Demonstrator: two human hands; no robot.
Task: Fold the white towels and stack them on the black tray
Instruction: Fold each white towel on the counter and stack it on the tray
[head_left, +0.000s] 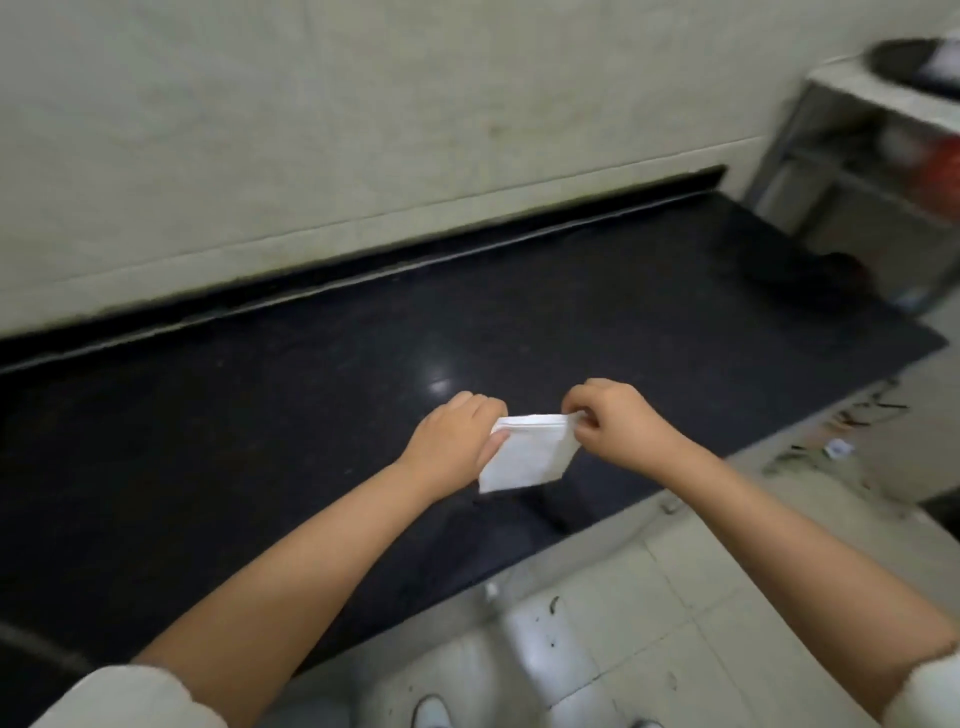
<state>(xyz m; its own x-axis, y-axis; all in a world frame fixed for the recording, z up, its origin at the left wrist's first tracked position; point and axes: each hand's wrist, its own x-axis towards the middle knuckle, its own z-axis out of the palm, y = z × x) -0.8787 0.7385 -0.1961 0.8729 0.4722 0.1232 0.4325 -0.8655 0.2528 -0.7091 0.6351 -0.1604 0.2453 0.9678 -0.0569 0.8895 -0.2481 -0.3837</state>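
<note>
A small folded white towel (527, 457) hangs between both hands just above the black countertop (311, 415). My left hand (454, 441) pinches its top left corner. My right hand (618, 421) pinches its top right corner with thumb and curled fingers. The towel's lower edge droops toward me. A dark round object (906, 65), possibly the black tray, sits blurred on a shelf at the top right with something white on it.
A pale wall (363, 130) runs behind the counter. A metal shelf unit (852, 171) stands at the right end with a red item inside. Tiled floor (649, 623) with scattered debris lies along the counter's near edge.
</note>
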